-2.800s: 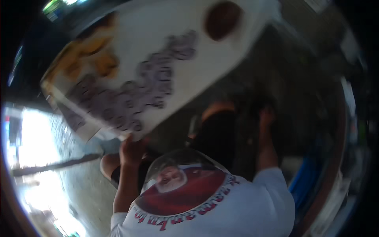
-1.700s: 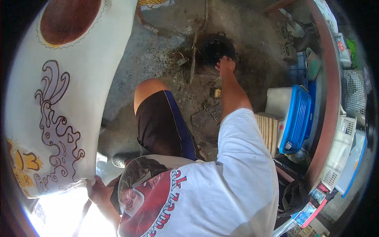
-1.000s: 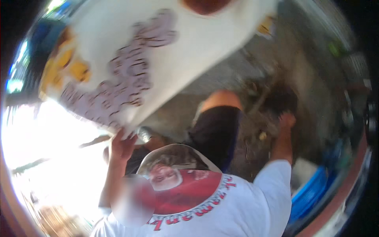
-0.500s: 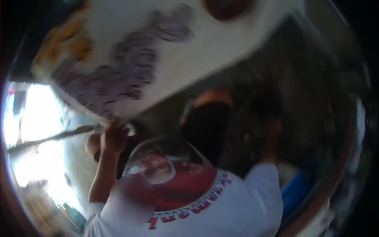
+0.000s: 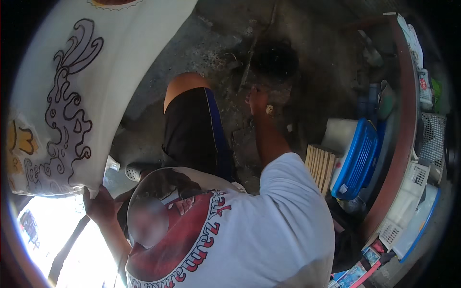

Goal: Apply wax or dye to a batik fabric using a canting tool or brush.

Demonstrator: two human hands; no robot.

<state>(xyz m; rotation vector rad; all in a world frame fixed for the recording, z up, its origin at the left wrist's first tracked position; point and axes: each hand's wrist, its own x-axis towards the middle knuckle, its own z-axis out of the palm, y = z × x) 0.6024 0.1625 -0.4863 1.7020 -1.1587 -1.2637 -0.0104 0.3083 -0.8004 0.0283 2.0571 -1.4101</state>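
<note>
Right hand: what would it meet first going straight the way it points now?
The right hand would probably meet the stained floor first, around the long pale line, passing left of the round black pan; its height is unclear.

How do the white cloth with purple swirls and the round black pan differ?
The white cloth with purple swirls is pale and patterned; the round black pan looks evenly dark. The cloth fills far more of the view than the pan. The left hand grips the cloth's edge, while the pan appears untouched, the right hand nearby.
</note>
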